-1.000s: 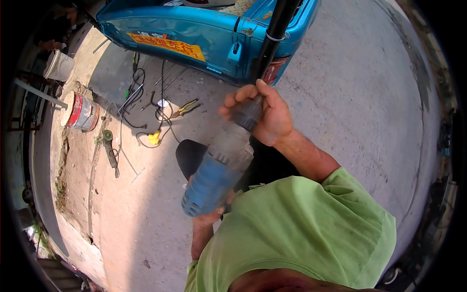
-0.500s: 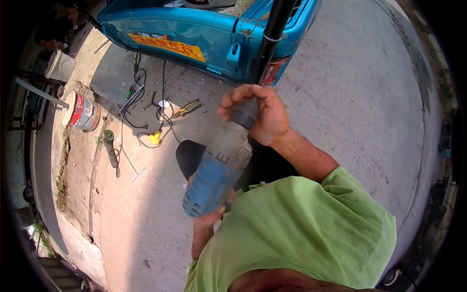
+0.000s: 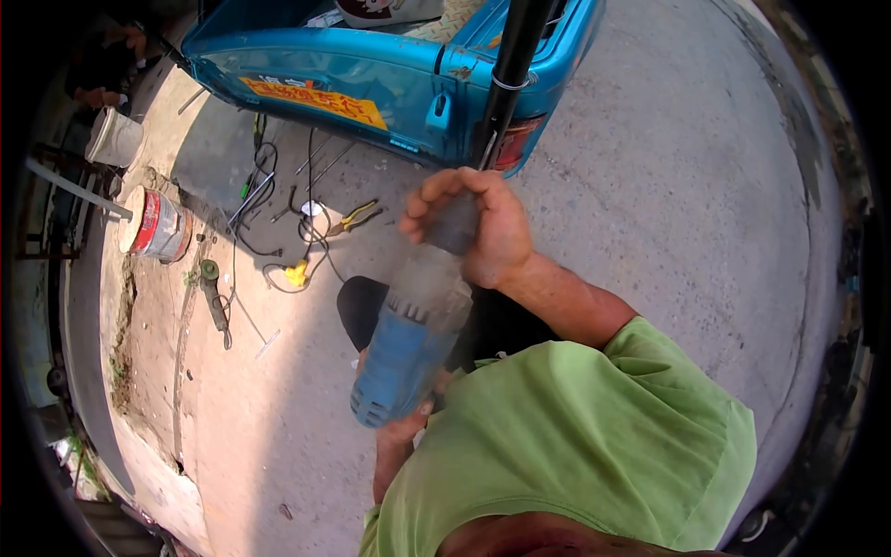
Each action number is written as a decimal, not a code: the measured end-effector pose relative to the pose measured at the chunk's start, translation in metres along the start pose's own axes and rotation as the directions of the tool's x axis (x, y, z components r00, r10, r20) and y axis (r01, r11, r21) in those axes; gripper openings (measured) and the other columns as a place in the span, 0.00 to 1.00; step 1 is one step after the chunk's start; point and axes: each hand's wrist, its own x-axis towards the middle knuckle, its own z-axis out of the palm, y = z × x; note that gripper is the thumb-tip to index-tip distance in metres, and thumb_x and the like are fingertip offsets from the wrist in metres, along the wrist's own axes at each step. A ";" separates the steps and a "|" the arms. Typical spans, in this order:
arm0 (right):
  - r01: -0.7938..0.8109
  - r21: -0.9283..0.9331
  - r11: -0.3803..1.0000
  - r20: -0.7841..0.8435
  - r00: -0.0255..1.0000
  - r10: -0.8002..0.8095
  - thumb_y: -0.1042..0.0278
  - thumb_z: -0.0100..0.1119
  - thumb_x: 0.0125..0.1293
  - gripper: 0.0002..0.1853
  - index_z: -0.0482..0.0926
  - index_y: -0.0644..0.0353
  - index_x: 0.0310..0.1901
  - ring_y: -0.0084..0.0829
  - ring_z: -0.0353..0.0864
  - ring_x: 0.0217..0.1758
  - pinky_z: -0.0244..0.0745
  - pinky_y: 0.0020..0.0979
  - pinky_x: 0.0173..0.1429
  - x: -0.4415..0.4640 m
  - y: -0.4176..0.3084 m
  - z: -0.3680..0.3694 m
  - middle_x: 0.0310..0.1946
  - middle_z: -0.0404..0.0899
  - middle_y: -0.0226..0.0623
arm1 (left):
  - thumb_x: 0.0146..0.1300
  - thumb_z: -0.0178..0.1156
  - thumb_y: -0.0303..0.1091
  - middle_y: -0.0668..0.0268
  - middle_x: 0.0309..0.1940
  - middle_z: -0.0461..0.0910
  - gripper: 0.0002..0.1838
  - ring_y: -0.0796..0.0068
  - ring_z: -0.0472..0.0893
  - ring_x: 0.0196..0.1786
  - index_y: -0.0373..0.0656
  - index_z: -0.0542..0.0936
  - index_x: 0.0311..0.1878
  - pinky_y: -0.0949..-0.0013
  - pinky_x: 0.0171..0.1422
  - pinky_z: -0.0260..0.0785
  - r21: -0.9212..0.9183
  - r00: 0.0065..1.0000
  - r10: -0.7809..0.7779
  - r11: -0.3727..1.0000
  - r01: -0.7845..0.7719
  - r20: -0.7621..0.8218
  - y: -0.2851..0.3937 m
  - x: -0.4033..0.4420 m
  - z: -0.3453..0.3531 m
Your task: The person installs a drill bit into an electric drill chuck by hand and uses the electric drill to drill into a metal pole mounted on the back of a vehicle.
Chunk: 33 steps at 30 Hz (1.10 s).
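A blue and grey power drill (image 3: 397,357) slants up and to the right in front of the body, partly blurred. My left hand (image 3: 408,422) is closed round its rear grip, mostly hidden beneath the blue housing. At the drill's dark front end (image 3: 453,227), the curled fingers of my right hand (image 3: 497,227) wrap around it, palm turned up. A thin bit or rod (image 3: 488,148) shows just beyond the fingers, beside a black pole (image 3: 516,70). Where its tip ends is unclear.
A blue vehicle bed (image 3: 325,56) with a yellow sticker stands ahead. Pliers (image 3: 353,218), cables with a yellow connector (image 3: 296,273) and rods lie left on the ground. Farther left are an angle grinder (image 3: 214,297), a paint bucket (image 3: 162,225), a white bucket (image 3: 116,137) and a seated person (image 3: 116,60).
The drill's front end and my right hand have moved slightly left and down in view. The view has shifted a little. Both hands keep their hold.
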 end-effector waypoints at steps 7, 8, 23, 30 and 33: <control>-0.025 0.072 0.997 0.057 0.998 0.021 0.50 0.42 0.73 0.23 0.80 0.62 0.40 0.43 0.86 0.44 0.81 0.40 0.49 0.006 0.000 0.001 0.41 0.84 0.47 | 0.53 0.80 0.47 0.50 0.43 0.87 0.37 0.63 0.86 0.39 0.28 0.80 0.57 0.63 0.45 0.81 -0.055 0.999 -0.004 0.999 0.001 -0.050 0.004 0.003 0.007; -0.027 0.077 0.997 0.063 0.998 0.022 0.50 0.42 0.73 0.23 0.80 0.62 0.40 0.43 0.85 0.44 0.81 0.40 0.49 0.007 0.000 0.000 0.40 0.84 0.46 | 0.53 0.80 0.47 0.50 0.43 0.87 0.37 0.63 0.86 0.39 0.28 0.80 0.58 0.63 0.45 0.81 -0.050 0.999 0.004 0.999 -0.007 -0.051 0.003 0.003 0.006; -0.051 0.103 0.993 0.076 0.996 0.043 0.49 0.45 0.71 0.21 0.78 0.61 0.37 0.45 0.81 0.42 0.77 0.42 0.48 0.015 -0.008 0.002 0.38 0.80 0.45 | 0.54 0.80 0.46 0.49 0.43 0.87 0.35 0.64 0.87 0.38 0.28 0.80 0.57 0.63 0.45 0.82 0.005 0.999 0.039 0.999 -0.039 -0.035 -0.001 0.010 0.004; -0.034 0.085 0.996 0.079 0.997 0.028 0.48 0.46 0.70 0.21 0.76 0.60 0.35 0.45 0.78 0.41 0.75 0.43 0.48 0.016 -0.008 0.002 0.36 0.77 0.44 | 0.54 0.79 0.48 0.49 0.42 0.87 0.37 0.63 0.86 0.38 0.28 0.80 0.57 0.61 0.44 0.81 0.018 1.000 0.021 1.000 -0.021 -0.017 0.000 0.013 0.003; -0.041 0.105 0.994 0.076 0.997 0.033 0.49 0.46 0.69 0.20 0.76 0.59 0.36 0.43 0.78 0.41 0.75 0.44 0.48 0.015 -0.007 0.001 0.36 0.77 0.42 | 0.55 0.78 0.49 0.50 0.44 0.86 0.37 0.64 0.85 0.39 0.29 0.79 0.58 0.61 0.45 0.80 -0.014 1.000 0.016 1.000 -0.016 -0.025 0.001 0.011 0.007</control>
